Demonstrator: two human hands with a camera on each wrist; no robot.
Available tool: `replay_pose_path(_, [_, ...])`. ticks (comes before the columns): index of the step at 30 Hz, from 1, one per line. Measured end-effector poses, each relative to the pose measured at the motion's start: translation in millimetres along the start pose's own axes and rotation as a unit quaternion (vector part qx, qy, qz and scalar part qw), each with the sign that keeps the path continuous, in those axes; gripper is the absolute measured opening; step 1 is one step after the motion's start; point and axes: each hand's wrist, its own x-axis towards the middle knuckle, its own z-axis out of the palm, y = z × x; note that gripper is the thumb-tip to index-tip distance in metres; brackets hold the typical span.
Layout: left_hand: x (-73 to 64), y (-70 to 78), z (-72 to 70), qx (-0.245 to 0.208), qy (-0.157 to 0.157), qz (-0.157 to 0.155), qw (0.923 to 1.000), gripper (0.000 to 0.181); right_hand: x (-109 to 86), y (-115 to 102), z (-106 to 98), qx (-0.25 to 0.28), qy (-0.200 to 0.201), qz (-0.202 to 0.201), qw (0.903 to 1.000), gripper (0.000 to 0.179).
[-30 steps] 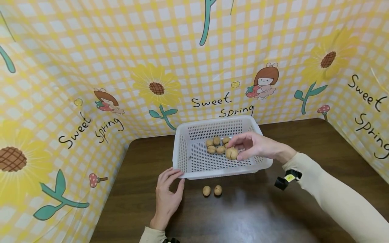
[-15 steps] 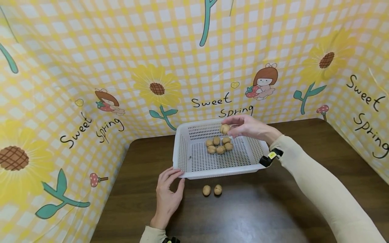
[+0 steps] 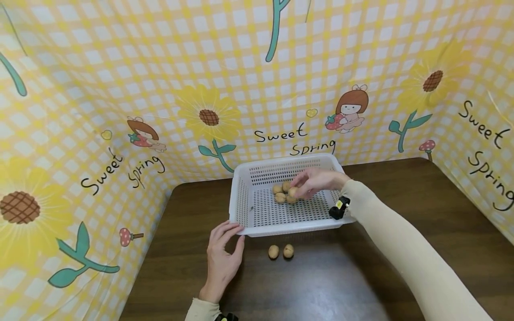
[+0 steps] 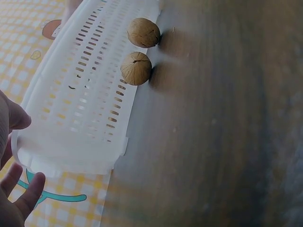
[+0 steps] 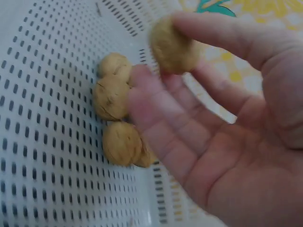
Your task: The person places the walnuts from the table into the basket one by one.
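Observation:
In the head view, a white perforated plastic basket (image 3: 289, 229) stands on the table with several walnuts (image 3: 280, 197) grouped inside. My right hand (image 3: 317, 182) is down in it, over that group. Its thumb and fingertips pinch one walnut (image 5: 173, 45), seen in the right wrist view beside the other walnuts (image 5: 120, 142). At the basket's near left corner, my left hand (image 3: 225, 258) holds the rim, fingers over the edge and thumb just below. Several walnuts in the basket are partly hidden behind my right hand.
Two more walnuts (image 3: 281, 252) lie side by side on the dark wooden table (image 3: 321, 285), just in front of the basket. A yellow checked cloth (image 3: 257, 89) with flower prints hangs behind and along both sides of the table.
My right hand, holding a walnut throughout, first moved back and left over the basket, then came down toward the walnuts inside. My left hand stayed at the corner.

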Motion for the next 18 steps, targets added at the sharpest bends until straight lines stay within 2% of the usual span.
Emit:
replay_pose_path(4, [-1.1, -0.3, -0.8, 0.004, -0.006, -0.009, 0.9999, 0.028, 7.1, -0.5, 5.0, -0.023, -0.022, 0.021, 0.9993, 0.059])
replay_pose_path(11, [-1.1, 2.3, -1.5, 0.012, -0.002, 0.001, 0.9999, 0.029, 9.8, 6.8, 2.3, -0.013, -0.041, 0.035, 0.9985, 0.057])
replay_pose_path(14, [-0.6, 3.3, -1.8, 0.013, 0.001, 0.009, 0.9999, 0.030, 10.4, 12.9, 0.9, 0.003, -0.040, 0.044, 0.9982, 0.056])
replay_pose_path(18, [-0.3, 2.9, -2.6, 0.011, 0.000, 0.004, 0.9999, 0.030, 12.2, 15.1, 0.2, -0.006, -0.023, 0.042, 0.9988, 0.056])
